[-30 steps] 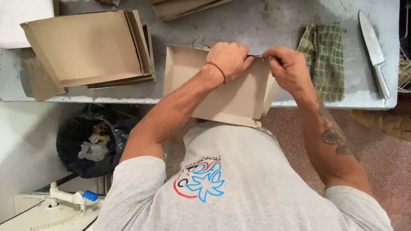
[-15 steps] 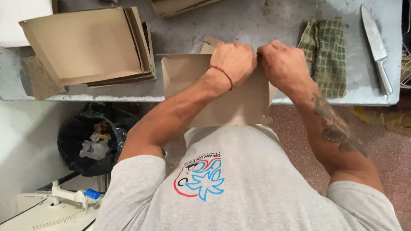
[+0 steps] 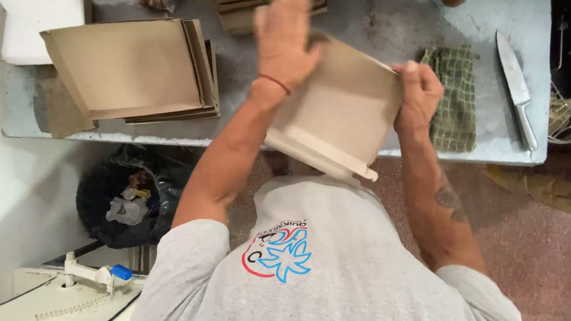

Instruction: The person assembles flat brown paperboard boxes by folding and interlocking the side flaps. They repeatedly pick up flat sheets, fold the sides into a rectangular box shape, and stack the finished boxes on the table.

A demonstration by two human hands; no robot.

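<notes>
Even indoor light; raised hand motion-blurred.
</notes>
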